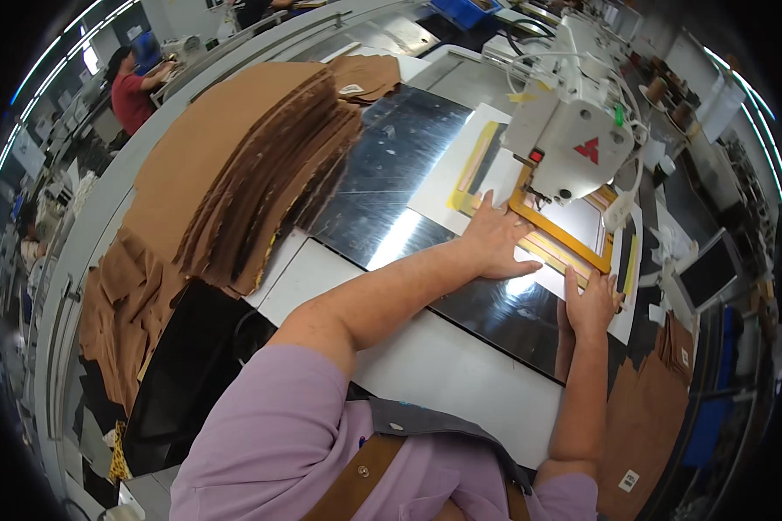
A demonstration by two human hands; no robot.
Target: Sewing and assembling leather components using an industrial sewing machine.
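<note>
My left hand [495,243] lies with fingers spread on a white template sheet [434,198], close to the near-left corner of an orange-yellow clamp frame [558,232]. To the right, my right hand [591,304] rests its outstretched fingers on the sheet's near edge. A yellow strip [547,250] runs between the two hands, along the near side of the frame. Above the frame stands the white head of an industrial sewing machine [573,143]; its needle area is too small to make out. Under the sheet is a shiny metal plate [382,161].
A tall stack of brown fabric pieces [208,139] stands on the left, crumpled brown fabric [126,304] beside it. More brown pieces [643,425] hang at the right, below a dark screen [708,271]. A person in red [132,100] sits at the far left.
</note>
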